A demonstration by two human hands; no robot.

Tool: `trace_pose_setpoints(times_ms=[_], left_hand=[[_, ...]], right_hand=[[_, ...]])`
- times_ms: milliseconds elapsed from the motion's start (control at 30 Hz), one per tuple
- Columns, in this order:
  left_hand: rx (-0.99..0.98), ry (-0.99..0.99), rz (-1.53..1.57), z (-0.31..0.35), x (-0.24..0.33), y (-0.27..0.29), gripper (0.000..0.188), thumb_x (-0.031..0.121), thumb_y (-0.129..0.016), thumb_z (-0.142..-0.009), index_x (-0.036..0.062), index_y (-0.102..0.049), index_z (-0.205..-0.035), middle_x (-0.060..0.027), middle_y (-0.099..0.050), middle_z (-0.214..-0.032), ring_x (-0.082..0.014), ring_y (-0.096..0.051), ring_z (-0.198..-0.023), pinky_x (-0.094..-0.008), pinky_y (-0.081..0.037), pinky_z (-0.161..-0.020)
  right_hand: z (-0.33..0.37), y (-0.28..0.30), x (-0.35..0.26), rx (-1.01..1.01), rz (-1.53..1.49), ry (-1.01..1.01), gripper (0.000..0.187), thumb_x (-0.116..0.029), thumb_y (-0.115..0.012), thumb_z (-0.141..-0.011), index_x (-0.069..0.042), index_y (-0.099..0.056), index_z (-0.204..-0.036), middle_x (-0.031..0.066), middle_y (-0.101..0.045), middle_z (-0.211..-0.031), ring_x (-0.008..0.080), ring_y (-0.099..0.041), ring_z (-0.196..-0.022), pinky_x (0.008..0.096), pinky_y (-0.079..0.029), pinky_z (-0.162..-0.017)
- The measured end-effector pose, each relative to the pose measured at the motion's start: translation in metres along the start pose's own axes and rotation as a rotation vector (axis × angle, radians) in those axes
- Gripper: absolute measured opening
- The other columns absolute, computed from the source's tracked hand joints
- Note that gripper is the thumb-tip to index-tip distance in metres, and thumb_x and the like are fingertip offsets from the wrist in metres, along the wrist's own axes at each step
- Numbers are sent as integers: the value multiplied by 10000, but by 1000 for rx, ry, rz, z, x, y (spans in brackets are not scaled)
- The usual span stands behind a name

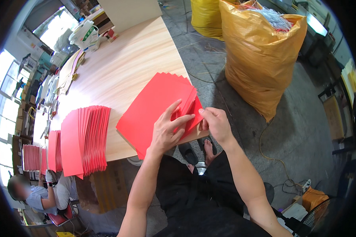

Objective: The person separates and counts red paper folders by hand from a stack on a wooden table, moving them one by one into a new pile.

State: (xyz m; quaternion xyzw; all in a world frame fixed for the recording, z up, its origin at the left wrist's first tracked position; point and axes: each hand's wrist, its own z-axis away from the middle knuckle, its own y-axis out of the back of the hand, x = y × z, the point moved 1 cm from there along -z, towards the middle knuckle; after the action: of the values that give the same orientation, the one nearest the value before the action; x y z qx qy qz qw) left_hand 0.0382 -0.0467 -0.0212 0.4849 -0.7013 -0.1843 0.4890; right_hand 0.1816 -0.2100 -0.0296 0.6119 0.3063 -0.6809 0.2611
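A stack of red paper sheets [146, 102] lies at the table's near right corner, its far edge slightly fanned. My left hand [168, 128] rests on the stack with its fingers spread apart. At the stack's right edge, my right hand [216, 124] pinches a corner of a red sheet [195, 111] between thumb and fingers, and that corner is lifted and bent. How many sheets are in the pinch I cannot tell. Left of the stack stands a fanned row of red sheets [85, 138], overlapping one another along the table's front edge.
Smaller red piles [54, 150] continue leftward on the wooden table [126, 51]. A white bucket [84, 34] stands at the far left. Beyond the right edge, a full orange woven sack [261, 59] sits on the floor near a cable [265, 156]. A seated person [43, 197] works at left.
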Motion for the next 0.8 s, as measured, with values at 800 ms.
trace_pose_setpoints(times_ms=[800], left_hand=[[-11,33,48,-2,-3,-3,562,375,-955,-751,331,-815,-1293,-129,-537,-1618,-348,-683,-1299,-488,-600,-1038]], right_hand=[[4,18,-5,-200,9,-25,432,-303,-548,-1122,-46,-641,-788,27,-650,-733,119,-605,-700,290,-473,-692]])
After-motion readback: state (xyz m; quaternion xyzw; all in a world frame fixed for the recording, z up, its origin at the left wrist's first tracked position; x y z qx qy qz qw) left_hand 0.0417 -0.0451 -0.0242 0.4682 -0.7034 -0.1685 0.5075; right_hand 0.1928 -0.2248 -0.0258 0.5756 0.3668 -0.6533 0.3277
